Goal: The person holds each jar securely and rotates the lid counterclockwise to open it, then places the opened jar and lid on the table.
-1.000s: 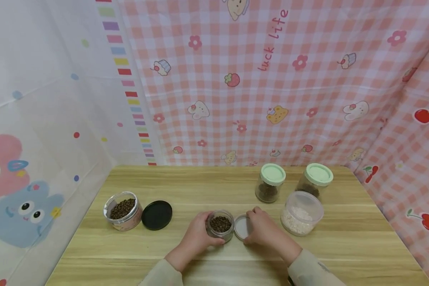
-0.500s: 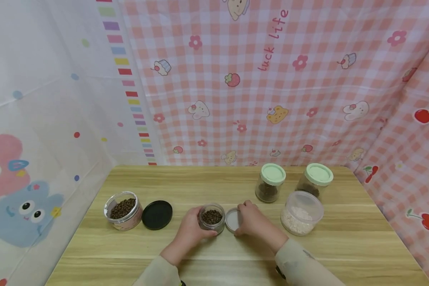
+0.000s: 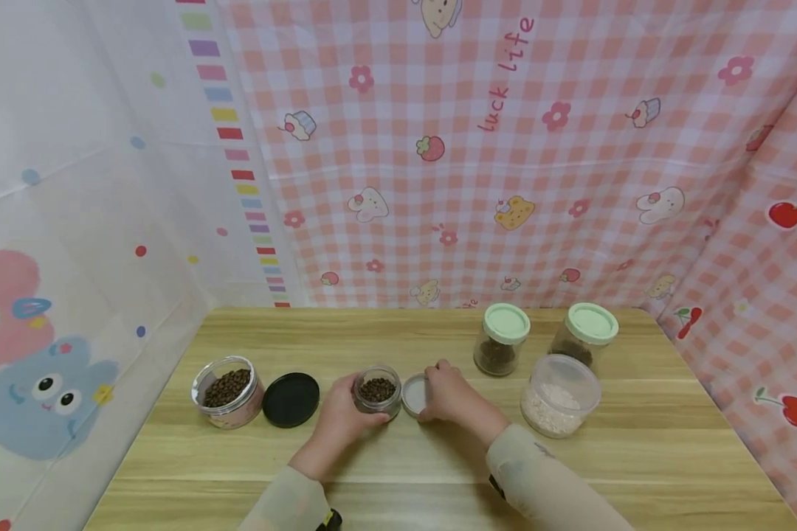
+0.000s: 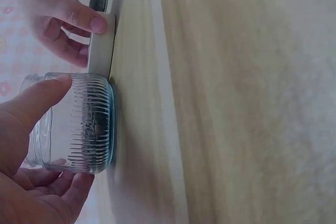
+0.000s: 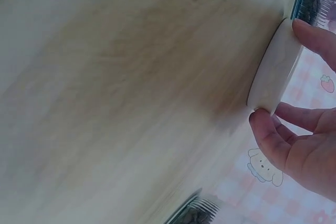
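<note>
Over the last second the small glass jar (image 3: pixel 379 410) and the white lid (image 3: pixel 413 396) have slid together across the bench (image 3: pixel 398 479), toward its left edge and a little toward its far edge. The black lid (image 3: pixel 291 400) and the pink-walled tub (image 3: pixel 240 414) have kept their places, so the jar now stands nearer to them; this looks like the pair being repositioned as one.

The person's left hand (image 3: pixel 341 410) has its grip curled round the jar, thumb on one side and fingers on the other, spread only as wide as the glass. The right hand (image 3: pixel 448 393) pinches the white lid by its side, its grip as wide as the lid. The uncovered jar stands upright left of the bench's middle, with brown beans (image 3: pixel 377 389) inside; the lid lies flat to its right, touching or nearly so.

The pink-walled tub, also holding beans, is near the left edge. Further leftward sliding would probably meet the black lid first. Toward the far right corner stand two green-lidded jars (image 3: pixel 503 341), with a clear tub (image 3: pixel 561 377) of white flakes in front of one, well apart from both hands.
</note>
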`<state>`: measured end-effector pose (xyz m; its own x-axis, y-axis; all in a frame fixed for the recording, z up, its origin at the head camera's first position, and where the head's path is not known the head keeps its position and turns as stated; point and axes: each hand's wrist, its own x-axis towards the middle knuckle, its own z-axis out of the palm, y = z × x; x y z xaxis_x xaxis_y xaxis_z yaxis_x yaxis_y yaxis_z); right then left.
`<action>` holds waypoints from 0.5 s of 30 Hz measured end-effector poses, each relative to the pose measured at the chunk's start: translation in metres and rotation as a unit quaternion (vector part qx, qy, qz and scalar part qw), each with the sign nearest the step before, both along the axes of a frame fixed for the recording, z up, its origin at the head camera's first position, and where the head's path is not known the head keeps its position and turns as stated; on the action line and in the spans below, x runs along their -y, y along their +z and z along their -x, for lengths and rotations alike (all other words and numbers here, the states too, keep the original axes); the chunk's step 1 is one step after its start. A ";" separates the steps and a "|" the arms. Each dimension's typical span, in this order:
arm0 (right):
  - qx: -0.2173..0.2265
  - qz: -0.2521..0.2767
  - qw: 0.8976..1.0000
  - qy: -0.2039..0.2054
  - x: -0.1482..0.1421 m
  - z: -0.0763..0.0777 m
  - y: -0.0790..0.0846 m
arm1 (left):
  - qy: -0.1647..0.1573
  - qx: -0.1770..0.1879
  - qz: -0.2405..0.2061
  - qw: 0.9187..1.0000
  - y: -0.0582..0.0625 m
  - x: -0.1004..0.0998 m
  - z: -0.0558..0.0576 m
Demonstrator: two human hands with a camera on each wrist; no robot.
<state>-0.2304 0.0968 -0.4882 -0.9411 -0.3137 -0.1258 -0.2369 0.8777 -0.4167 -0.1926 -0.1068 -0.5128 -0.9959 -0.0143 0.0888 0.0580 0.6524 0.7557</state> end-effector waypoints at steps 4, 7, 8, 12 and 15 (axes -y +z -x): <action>-0.003 0.000 1.000 0.001 0.007 0.008 0.000 | 0.014 -0.004 -0.011 1.000 0.001 0.004 0.005; -0.008 0.004 1.000 0.001 0.013 0.015 0.001 | 0.023 -0.006 -0.013 1.000 0.003 0.006 0.009; -0.010 0.005 1.000 0.001 0.014 0.017 0.001 | 0.029 -0.007 -0.010 1.000 0.003 0.007 0.011; -0.001 0.013 1.000 -0.001 0.021 0.024 0.002 | 0.050 -0.009 0.005 0.999 0.005 0.009 0.018; 0.017 0.020 1.000 -0.008 0.025 0.028 0.002 | 0.062 -0.007 0.000 0.998 0.006 0.011 0.021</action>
<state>-0.2586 0.0719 -0.4863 -0.9414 -0.3047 -0.1449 -0.2090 0.8638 -0.4584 -0.2141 -0.1180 -0.5070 -0.9852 -0.1378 0.1023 -0.0132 0.6554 0.7551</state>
